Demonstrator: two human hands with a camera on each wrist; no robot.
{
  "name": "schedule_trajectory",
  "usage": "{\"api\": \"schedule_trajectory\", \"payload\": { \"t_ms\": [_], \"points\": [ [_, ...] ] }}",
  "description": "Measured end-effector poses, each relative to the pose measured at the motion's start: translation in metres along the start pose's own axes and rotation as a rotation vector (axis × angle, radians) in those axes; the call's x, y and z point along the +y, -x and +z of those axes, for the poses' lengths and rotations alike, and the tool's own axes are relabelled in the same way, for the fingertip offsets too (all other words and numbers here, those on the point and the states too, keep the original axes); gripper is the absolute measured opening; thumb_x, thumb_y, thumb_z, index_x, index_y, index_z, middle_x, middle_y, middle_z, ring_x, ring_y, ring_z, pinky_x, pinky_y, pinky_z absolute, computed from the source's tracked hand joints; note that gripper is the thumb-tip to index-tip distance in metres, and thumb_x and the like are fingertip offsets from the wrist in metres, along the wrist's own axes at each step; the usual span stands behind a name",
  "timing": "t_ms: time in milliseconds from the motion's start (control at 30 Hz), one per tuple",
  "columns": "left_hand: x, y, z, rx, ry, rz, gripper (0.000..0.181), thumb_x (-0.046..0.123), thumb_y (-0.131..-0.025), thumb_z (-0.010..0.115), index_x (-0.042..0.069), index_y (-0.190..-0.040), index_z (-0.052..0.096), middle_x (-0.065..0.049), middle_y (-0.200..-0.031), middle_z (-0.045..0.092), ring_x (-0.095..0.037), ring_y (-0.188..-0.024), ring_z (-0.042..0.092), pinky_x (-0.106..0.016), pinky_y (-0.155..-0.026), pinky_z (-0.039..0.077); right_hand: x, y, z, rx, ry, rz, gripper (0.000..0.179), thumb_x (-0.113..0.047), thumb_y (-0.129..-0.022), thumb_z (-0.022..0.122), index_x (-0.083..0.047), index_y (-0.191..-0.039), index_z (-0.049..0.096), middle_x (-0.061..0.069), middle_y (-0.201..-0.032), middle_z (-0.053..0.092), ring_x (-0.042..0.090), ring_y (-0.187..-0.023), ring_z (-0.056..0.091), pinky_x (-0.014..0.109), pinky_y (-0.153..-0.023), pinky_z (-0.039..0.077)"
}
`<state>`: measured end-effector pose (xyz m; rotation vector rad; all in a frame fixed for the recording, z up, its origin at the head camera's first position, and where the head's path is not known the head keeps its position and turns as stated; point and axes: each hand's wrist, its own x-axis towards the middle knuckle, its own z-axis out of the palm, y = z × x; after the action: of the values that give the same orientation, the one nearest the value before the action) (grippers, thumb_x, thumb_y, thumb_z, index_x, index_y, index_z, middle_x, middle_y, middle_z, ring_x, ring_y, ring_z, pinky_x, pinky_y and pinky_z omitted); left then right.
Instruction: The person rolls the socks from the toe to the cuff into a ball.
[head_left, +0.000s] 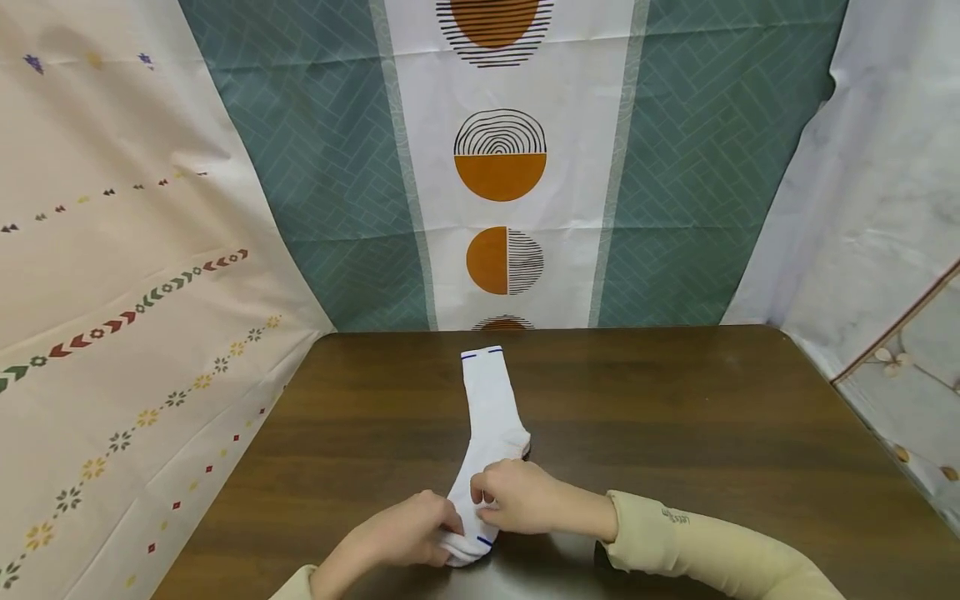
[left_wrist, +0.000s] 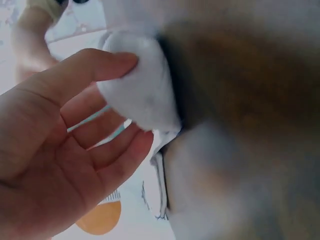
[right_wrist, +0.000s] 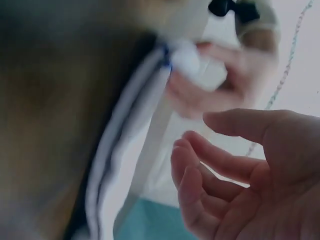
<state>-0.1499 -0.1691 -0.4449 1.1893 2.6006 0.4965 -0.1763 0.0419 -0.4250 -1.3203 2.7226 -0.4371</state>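
Note:
White socks [head_left: 491, 408] with short blue lines lie lengthwise on the brown table, their cuff end pointing away from me. At the near end my left hand [head_left: 411, 527] pinches the rounded white fabric. In the left wrist view its thumb [left_wrist: 117, 65] lies over the cloth, with the fingers at its lower edge. My right hand [head_left: 519, 496] is over the foot part. The right wrist view shows its fingers loosely bent, holding nothing and apart from the fabric. Two layers of white cloth [right_wrist: 122, 145] show there, with blue at the end.
The brown table [head_left: 675, 417] extends to both sides of the socks. Behind it hangs a green and white cloth [head_left: 315, 167] with orange circles. A patterned cream cloth [head_left: 150, 350] hangs at the left, and a pale marbled covering [head_left: 892, 167] at the right.

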Motion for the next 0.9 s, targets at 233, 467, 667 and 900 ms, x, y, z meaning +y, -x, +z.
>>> {"api": "schedule_trajectory", "payload": {
  "t_ms": [233, 467, 667, 900],
  "points": [
    [-0.006, -0.003, -0.007, -0.051, 0.138, -0.040, 0.014, 0.010, -0.074, 0.079, 0.018, -0.084, 0.075, 0.019, -0.072, 0.065, 0.010, -0.062, 0.043, -0.009, -0.056, 0.041, -0.014, 0.005, 0.021, -0.020, -0.049, -0.080, 0.017, -0.033, -0.083, 0.072, -0.020, -0.079, 0.063, -0.014, -0.069, 0.052, -0.004, -0.061, 0.041, 0.011, -0.053, 0.033],
    [-0.011, -0.004, -0.009, -0.072, 0.220, -0.058, 0.015, 0.012, -0.078, 0.075, 0.017, -0.091, 0.068, 0.011, -0.084, 0.071, 0.007, -0.076, 0.059, -0.013, -0.066, 0.048, -0.021, 0.008, 0.034, 0.036, -0.004, -0.070, 0.025, -0.036, -0.082, 0.073, -0.021, -0.074, 0.055, -0.015, -0.062, 0.040, -0.003, -0.056, 0.035, 0.014, -0.049, 0.027],
    [-0.015, -0.006, -0.007, -0.056, 0.206, -0.067, 0.012, 0.019, -0.083, 0.072, 0.017, -0.091, 0.064, 0.010, -0.083, 0.070, 0.006, -0.076, 0.059, -0.015, -0.068, 0.048, -0.020, 0.005, 0.041, 0.022, -0.039, -0.025, 0.020, -0.030, -0.083, 0.073, -0.020, -0.075, 0.058, -0.015, -0.058, 0.045, -0.002, -0.054, 0.039, 0.015, -0.048, 0.029],
    [-0.020, -0.009, -0.002, 0.014, 0.229, -0.026, 0.006, 0.019, -0.080, 0.075, 0.016, -0.084, 0.070, 0.012, -0.080, 0.070, 0.009, -0.072, 0.056, -0.014, -0.065, 0.047, -0.013, -0.001, 0.045, 0.036, -0.076, 0.019, 0.028, -0.030, -0.081, 0.074, -0.017, -0.063, 0.057, -0.013, -0.051, 0.046, -0.005, -0.048, 0.035, 0.012, -0.044, 0.029]
  ]
}}
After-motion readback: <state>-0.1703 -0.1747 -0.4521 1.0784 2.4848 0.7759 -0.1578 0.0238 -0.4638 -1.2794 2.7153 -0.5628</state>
